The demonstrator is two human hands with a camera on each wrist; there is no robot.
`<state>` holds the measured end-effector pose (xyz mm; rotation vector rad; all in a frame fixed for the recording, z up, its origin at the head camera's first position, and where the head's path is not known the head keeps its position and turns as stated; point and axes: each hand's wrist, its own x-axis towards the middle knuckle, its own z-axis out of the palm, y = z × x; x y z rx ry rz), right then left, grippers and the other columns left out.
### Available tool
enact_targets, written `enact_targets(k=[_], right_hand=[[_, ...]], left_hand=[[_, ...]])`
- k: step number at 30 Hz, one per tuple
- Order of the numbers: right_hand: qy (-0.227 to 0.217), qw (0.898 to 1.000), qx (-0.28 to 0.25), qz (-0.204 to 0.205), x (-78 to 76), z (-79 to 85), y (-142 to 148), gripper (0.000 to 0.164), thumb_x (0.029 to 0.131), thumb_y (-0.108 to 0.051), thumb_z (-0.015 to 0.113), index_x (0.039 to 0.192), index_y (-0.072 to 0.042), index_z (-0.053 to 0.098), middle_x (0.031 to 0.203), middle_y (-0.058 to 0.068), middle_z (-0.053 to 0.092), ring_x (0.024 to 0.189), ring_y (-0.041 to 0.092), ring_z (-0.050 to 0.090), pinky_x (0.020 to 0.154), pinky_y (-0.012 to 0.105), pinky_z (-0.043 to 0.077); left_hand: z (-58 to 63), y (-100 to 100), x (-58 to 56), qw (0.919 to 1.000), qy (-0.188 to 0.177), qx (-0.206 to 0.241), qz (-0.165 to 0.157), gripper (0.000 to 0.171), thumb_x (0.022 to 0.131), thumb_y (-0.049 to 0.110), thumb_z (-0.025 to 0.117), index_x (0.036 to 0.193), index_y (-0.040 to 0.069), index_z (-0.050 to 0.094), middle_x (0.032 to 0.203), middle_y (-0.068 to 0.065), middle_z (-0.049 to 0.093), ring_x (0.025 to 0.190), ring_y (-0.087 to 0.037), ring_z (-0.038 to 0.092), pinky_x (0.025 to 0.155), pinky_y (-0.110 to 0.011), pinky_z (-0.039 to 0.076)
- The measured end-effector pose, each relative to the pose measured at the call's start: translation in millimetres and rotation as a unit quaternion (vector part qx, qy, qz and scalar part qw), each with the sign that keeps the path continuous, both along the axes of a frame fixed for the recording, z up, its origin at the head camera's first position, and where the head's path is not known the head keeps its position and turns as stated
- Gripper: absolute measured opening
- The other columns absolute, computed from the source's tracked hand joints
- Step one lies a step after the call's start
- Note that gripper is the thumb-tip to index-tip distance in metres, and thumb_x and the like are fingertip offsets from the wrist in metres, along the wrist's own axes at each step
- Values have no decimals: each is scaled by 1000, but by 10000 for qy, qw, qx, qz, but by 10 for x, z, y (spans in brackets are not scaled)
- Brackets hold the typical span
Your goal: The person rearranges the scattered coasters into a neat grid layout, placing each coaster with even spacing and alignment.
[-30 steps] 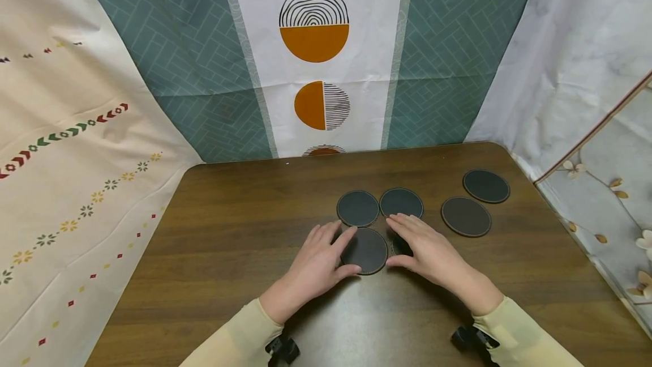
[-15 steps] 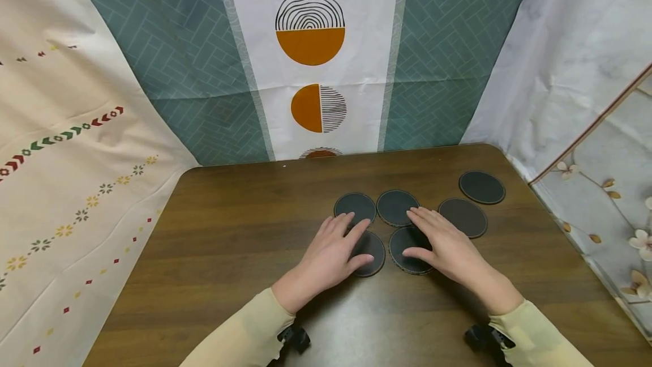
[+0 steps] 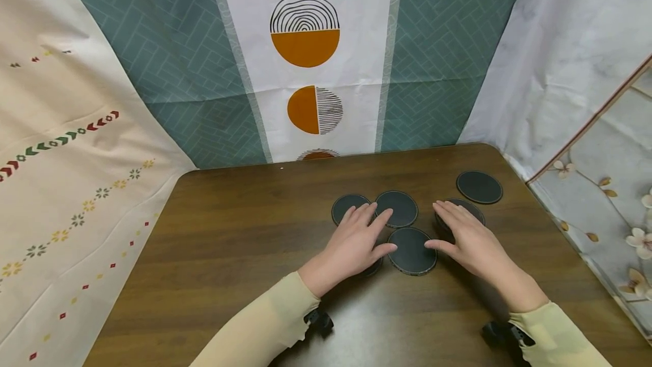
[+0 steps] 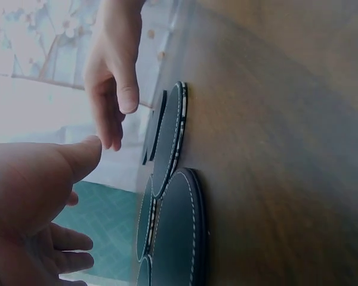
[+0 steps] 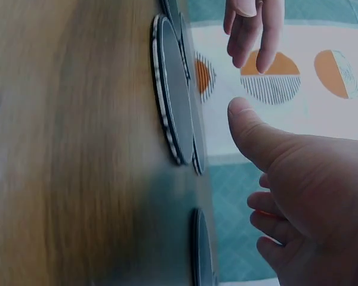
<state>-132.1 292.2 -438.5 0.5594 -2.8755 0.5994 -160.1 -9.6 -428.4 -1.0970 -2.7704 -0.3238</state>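
Note:
Several round black coasters with pale stitched rims lie on the table. My left hand (image 3: 354, 242) is held above the left coasters, fingers relaxed and holding nothing. Under it, the front left coaster (image 3: 374, 268) is mostly hidden and the back left coaster (image 3: 348, 206) partly so. Between the hands lies the front right coaster (image 3: 410, 254), with the back right coaster (image 3: 396, 208) behind it. My right hand (image 3: 471, 237), relaxed and holding nothing, covers part of another coaster (image 3: 471, 208). In the left wrist view the near coaster (image 4: 176, 232) sits below the raised left hand.
A single coaster (image 3: 479, 187) lies near the far right corner of the brown wooden table (image 3: 244, 231). Patterned cloths hang around: a teal and white curtain (image 3: 183, 44) behind, a cream cloth (image 3: 46, 197) at left, a floral white one (image 3: 575, 61) at right.
Both hands have moved to the right. The right hand no longer covers the front right coaster and now overlaps the one farther right. The left hand covers more of the front left coaster.

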Motion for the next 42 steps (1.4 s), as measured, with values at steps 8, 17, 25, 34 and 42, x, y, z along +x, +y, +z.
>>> enact_targets(k=[8, 17, 25, 34, 42], right_hand=[[254, 9995, -29, -197, -10, -51, 197, 95, 89, -43, 93, 160, 5, 52, 162, 31, 51, 149, 55, 46, 116, 71, 40], [195, 9990, -58, -388, -40, -72, 389, 96, 91, -44, 92, 160, 8, 50, 162, 33, 49, 149, 56, 44, 113, 73, 41], [206, 9982, -23, -559, -51, -92, 542, 95, 91, -44, 92, 158, 10, 52, 159, 34, 51, 147, 58, 45, 110, 76, 42], [57, 9977, 74, -672, -79, -150, 649, 97, 89, -45, 94, 157, 11, 52, 157, 38, 50, 144, 61, 45, 108, 78, 42], [-286, 9966, 188, -747, -89, -148, 745, 100, 92, -48, 91, 160, 12, 47, 160, 41, 45, 143, 65, 42, 107, 81, 40]], left_hand=[[37, 191, -128, 9998, -14, -199, -61, 78, 108, 60, 65, 171, 18, 44, 169, -20, 47, 159, -39, 41, 130, -57, 31], [81, 454, -282, 9990, 21, -444, -10, 79, 109, 62, 61, 172, 19, 41, 171, -16, 45, 159, -35, 41, 131, -53, 30], [106, 674, -385, 9973, -42, -733, 16, 81, 109, 66, 58, 174, 21, 38, 172, -12, 45, 160, -31, 40, 131, -51, 30], [82, 862, -495, 9957, -352, -851, -14, 83, 108, 65, 61, 175, 22, 36, 174, -9, 43, 161, -30, 38, 131, -51, 29], [65, 1031, -582, 9918, -643, -1105, -13, 86, 108, 66, 60, 177, 25, 31, 177, -6, 37, 164, -27, 33, 133, -50, 25]])
